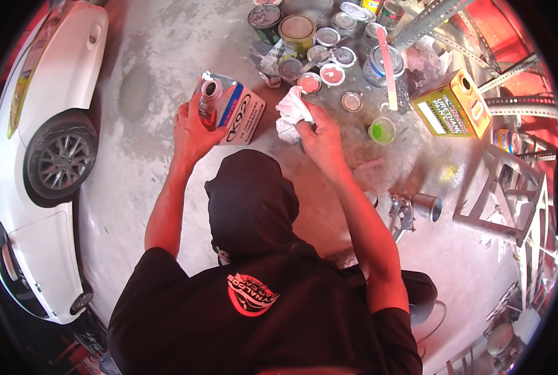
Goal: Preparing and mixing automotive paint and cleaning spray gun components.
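Note:
My left hand grips the left side of a rectangular solvent tin with blue, red and pale sides. Its round spout is uncapped and faces up. To the right of the tin, my right hand pinches a crumpled white rag between thumb and fingers; part of the rag hangs over its near side. The rag and the tin are a little apart. A clear cup with green liquid stands on the floor to the right of my right hand.
Several paint cans and small lidded tubs crowd the floor ahead. A pink stirring stick leans at a blue-banded can. Right are a yellow square tin, a spray gun and a metal frame. A white car stands left.

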`<act>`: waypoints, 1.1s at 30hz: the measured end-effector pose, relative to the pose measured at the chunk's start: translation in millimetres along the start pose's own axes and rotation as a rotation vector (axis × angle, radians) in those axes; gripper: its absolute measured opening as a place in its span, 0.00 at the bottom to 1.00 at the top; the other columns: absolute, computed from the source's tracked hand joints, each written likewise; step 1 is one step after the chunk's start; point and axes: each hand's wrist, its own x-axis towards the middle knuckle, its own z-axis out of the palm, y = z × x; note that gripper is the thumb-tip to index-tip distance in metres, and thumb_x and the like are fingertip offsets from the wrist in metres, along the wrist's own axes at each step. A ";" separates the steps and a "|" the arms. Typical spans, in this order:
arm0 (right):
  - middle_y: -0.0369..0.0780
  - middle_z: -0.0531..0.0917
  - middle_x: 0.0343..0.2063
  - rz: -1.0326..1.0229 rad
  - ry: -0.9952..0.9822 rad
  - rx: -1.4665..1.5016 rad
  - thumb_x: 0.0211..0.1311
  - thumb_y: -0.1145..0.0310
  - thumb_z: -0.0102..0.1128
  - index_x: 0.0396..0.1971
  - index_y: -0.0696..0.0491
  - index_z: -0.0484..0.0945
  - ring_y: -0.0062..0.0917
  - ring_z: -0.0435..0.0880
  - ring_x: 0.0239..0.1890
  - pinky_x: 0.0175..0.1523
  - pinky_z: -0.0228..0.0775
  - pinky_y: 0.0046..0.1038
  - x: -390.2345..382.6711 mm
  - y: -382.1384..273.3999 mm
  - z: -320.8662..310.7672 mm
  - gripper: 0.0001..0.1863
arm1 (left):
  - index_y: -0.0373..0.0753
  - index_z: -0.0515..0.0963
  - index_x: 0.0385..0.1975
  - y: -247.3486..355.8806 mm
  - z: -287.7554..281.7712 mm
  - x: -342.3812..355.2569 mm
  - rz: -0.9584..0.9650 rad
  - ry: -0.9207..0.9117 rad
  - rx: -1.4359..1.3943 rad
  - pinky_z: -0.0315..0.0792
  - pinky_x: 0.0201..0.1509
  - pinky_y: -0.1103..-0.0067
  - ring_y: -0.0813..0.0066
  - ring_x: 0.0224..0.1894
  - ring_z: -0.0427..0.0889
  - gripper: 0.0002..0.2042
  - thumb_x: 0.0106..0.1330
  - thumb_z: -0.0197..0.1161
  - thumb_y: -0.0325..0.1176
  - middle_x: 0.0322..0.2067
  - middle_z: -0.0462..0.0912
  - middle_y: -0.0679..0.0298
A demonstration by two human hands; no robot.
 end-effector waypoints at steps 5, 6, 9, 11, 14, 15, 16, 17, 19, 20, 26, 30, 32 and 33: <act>0.48 0.83 0.46 -0.060 0.005 -0.104 0.62 0.75 0.58 0.61 0.52 0.77 0.45 0.83 0.45 0.49 0.75 0.42 12.6 -25.6 -0.4 0.24 | 0.45 0.68 0.68 -10.3 -2.3 -5.7 0.068 0.013 0.010 0.66 0.67 0.55 0.43 0.62 0.70 0.45 0.43 0.79 0.41 0.60 0.70 0.46; 0.48 0.83 0.46 -0.105 -0.003 -0.154 0.62 0.75 0.58 0.60 0.52 0.77 0.45 0.83 0.46 0.50 0.75 0.42 19.5 -28.2 4.1 0.24 | 0.45 0.69 0.67 -10.0 -5.9 -9.4 0.086 0.020 0.023 0.66 0.67 0.55 0.43 0.63 0.70 0.45 0.43 0.79 0.40 0.60 0.70 0.47; 0.47 0.83 0.47 -0.186 0.008 -0.198 0.62 0.74 0.58 0.58 0.51 0.78 0.47 0.82 0.47 0.52 0.74 0.43 43.8 -40.6 23.8 0.23 | 0.46 0.73 0.65 4.3 -21.8 -15.8 0.110 -0.047 0.070 0.64 0.68 0.55 0.45 0.63 0.69 0.42 0.42 0.78 0.38 0.61 0.70 0.49; 0.46 0.83 0.53 -0.244 -0.022 -0.253 0.62 0.74 0.61 0.62 0.49 0.77 0.47 0.82 0.51 0.55 0.76 0.41 65.3 -40.2 41.9 0.26 | 0.46 0.74 0.64 8.4 -34.6 -21.1 0.144 -0.088 0.092 0.65 0.69 0.56 0.45 0.63 0.70 0.41 0.42 0.79 0.38 0.62 0.69 0.49; 0.38 0.81 0.57 -0.285 -0.197 -0.440 0.60 0.75 0.59 0.61 0.46 0.78 0.45 0.79 0.54 0.57 0.76 0.37 74.6 -51.6 64.4 0.27 | 0.47 0.77 0.63 8.7 -50.9 -27.1 0.198 -0.141 0.116 0.66 0.69 0.58 0.46 0.63 0.72 0.39 0.42 0.79 0.36 0.62 0.71 0.51; 0.34 0.79 0.60 -0.235 -0.312 -0.459 0.60 0.77 0.57 0.62 0.45 0.79 0.44 0.77 0.54 0.60 0.74 0.35 75.6 -50.9 74.0 0.28 | 0.48 0.77 0.62 8.1 -56.4 -28.6 0.208 -0.202 0.118 0.66 0.68 0.58 0.48 0.62 0.72 0.39 0.42 0.78 0.37 0.61 0.71 0.53; 0.34 0.79 0.60 -0.237 -0.318 -0.453 0.60 0.77 0.57 0.62 0.45 0.79 0.44 0.77 0.54 0.60 0.74 0.35 75.9 -45.0 81.8 0.28 | 0.49 0.78 0.61 8.2 -61.6 -28.6 0.223 -0.263 0.116 0.66 0.67 0.58 0.51 0.62 0.72 0.38 0.41 0.77 0.37 0.59 0.72 0.55; 0.36 0.79 0.60 -0.250 -0.351 -0.348 0.59 0.77 0.56 0.62 0.45 0.79 0.44 0.77 0.54 0.60 0.74 0.36 73.3 -33.4 89.2 0.28 | 0.49 0.78 0.61 8.8 -64.7 -27.6 0.222 -0.270 0.117 0.66 0.67 0.58 0.51 0.62 0.72 0.38 0.41 0.77 0.37 0.59 0.72 0.55; 0.40 0.78 0.62 -0.292 -0.432 -0.210 0.62 0.74 0.55 0.66 0.46 0.77 0.44 0.78 0.57 0.65 0.71 0.36 73.8 -14.0 98.4 0.29 | 0.50 0.80 0.59 9.4 -71.0 -26.0 0.241 -0.372 0.122 0.69 0.65 0.60 0.53 0.59 0.74 0.36 0.41 0.77 0.36 0.55 0.75 0.58; 0.40 0.78 0.62 -0.287 -0.438 -0.204 0.62 0.74 0.55 0.66 0.46 0.77 0.44 0.78 0.57 0.65 0.71 0.36 74.3 -6.4 100.8 0.29 | 0.50 0.80 0.59 10.9 -74.9 -25.0 0.234 -0.378 0.124 0.69 0.65 0.60 0.53 0.59 0.74 0.36 0.41 0.77 0.36 0.55 0.75 0.58; 0.42 0.77 0.67 0.035 -0.635 0.171 0.75 0.60 0.52 0.70 0.52 0.71 0.31 0.77 0.65 0.70 0.65 0.30 62.7 -0.6 111.5 0.27 | 0.49 0.81 0.58 4.4 -82.0 -22.7 0.134 -0.598 0.098 0.70 0.65 0.64 0.55 0.57 0.75 0.36 0.40 0.77 0.34 0.52 0.75 0.59; 0.44 0.82 0.61 0.200 -0.639 0.228 0.75 0.55 0.50 0.65 0.54 0.76 0.31 0.81 0.61 0.67 0.68 0.30 53.1 26.1 129.3 0.26 | 0.50 0.82 0.55 2.2 -74.7 -20.2 0.139 -0.642 0.150 0.70 0.65 0.64 0.55 0.57 0.74 0.33 0.41 0.77 0.38 0.50 0.75 0.59; 0.46 0.84 0.57 0.181 -0.591 0.281 0.73 0.52 0.50 0.62 0.54 0.78 0.36 0.84 0.58 0.64 0.70 0.32 47.2 28.0 136.8 0.27 | 0.50 0.82 0.54 -1.0 -74.8 -21.0 0.125 -0.672 0.193 0.70 0.65 0.64 0.55 0.58 0.74 0.32 0.42 0.77 0.39 0.50 0.75 0.59; 0.46 0.84 0.57 0.188 -0.608 0.276 0.73 0.52 0.49 0.61 0.54 0.79 0.35 0.84 0.58 0.63 0.70 0.31 44.3 29.6 137.6 0.27 | 0.50 0.82 0.53 -0.7 -75.4 -20.6 0.110 -0.708 0.206 0.70 0.65 0.63 0.54 0.58 0.74 0.31 0.42 0.77 0.39 0.50 0.75 0.58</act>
